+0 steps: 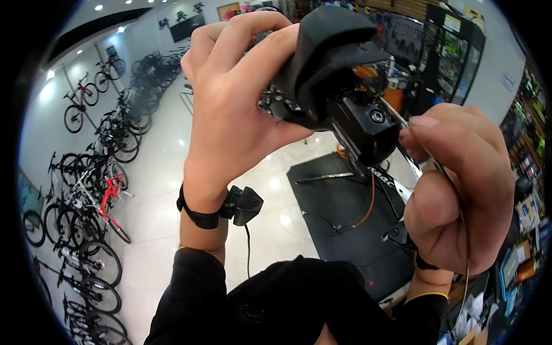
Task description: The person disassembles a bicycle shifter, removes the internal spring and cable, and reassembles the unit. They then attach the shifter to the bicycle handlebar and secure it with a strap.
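Cable (395,111), thin and silvery, is pinched near its tip between the thumb and forefinger of the right hand (466,178), that grip closed on it; the rest runs down past the palm and wrist. The tip points up and left at the side of a black brake lever (368,123), though whether it enters a hole there is hard to make out. The left hand (224,95) has its grip wrapped round the lever's rubber cover (330,49), thumb underneath, holding it raised above the floor (270,190). A small black device (247,206) is strapped to the left wrist. Below the lever, a dark mat (356,259) lies on the floor, with a thin rod (325,177) by its upper left corner and an orange hose (372,198) over it. A white bike frame (403,191) shows near the mat's right edge. Away to the left, a red bike (109,195) stands among rows of others.
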`<state>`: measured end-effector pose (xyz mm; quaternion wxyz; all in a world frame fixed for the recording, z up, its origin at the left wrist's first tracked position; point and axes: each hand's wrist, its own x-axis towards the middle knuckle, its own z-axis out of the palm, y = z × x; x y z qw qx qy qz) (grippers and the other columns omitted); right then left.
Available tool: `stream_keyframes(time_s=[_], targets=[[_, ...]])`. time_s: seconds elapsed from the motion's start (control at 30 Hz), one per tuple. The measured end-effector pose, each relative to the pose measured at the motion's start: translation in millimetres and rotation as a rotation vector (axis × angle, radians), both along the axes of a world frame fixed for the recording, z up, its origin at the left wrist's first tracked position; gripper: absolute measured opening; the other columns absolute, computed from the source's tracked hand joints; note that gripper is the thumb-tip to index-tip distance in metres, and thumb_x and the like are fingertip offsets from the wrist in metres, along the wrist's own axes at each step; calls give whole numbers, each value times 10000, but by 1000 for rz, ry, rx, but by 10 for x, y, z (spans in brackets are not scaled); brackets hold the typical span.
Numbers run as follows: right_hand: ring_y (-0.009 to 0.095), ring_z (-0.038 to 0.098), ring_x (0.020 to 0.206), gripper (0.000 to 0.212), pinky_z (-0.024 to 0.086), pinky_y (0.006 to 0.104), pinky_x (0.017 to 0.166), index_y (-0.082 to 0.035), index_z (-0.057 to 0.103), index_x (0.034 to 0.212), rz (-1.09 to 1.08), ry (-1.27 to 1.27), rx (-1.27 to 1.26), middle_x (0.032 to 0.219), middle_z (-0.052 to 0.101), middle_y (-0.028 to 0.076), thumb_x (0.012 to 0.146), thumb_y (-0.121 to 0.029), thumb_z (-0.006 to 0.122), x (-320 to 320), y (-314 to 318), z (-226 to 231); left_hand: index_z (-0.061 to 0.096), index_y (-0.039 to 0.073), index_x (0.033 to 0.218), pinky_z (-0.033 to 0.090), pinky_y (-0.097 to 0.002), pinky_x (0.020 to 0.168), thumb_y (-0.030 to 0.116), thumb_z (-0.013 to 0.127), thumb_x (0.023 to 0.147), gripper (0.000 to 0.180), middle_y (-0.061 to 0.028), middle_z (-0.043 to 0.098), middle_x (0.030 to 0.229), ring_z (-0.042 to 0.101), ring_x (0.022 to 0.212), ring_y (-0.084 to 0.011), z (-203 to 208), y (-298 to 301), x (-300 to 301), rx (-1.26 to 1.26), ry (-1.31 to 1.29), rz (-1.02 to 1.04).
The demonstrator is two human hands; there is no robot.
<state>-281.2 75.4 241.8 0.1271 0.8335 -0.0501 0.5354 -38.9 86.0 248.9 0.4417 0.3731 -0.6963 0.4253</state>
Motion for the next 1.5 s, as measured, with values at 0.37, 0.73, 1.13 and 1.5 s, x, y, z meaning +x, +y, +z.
stream_keyframes(time_s=[0.37, 0.73, 1.13, 1.5], targets=[[245, 598, 795, 408, 493, 344, 704, 26, 594, 1142, 134, -150, -240, 998, 626, 139, 917, -305, 674, 395, -10, 388, 722, 92, 981, 385, -367, 951, 165, 834, 638, 368, -5, 704, 1134, 524, 1064, -266, 756, 474, 233, -215, -141, 224], [272, 600, 749, 432, 527, 397, 694, 38, 596, 1123, 137, -310, -406, 962, 617, 147, 892, -316, 684, 395, 112, 539, 697, 79, 1028, 393, -394, 935, 190, 885, 571, 507, -42, 665, 1114, 505, 1048, -279, 1134, 665, 68, -269, -213, 238], [241, 555, 707, 478, 529, 411, 674, 59, 554, 1082, 99, -404, -565, 906, 588, 147, 959, -402, 569, 291, 40, 612, 686, 73, 1093, 362, -380, 898, 425, 879, 518, 702, -67, 629, 1150, 512, 983, -274, 1585, 440, 228, -595, -561, 246], [233, 554, 712, 446, 524, 400, 676, 53, 555, 1078, 19, -413, -601, 906, 588, 140, 960, -377, 574, 197, 4, 676, 696, 84, 1106, 387, -378, 891, 347, 891, 522, 670, -62, 630, 1162, 501, 1005, -280, 1743, 381, 237, -600, -589, 240]])
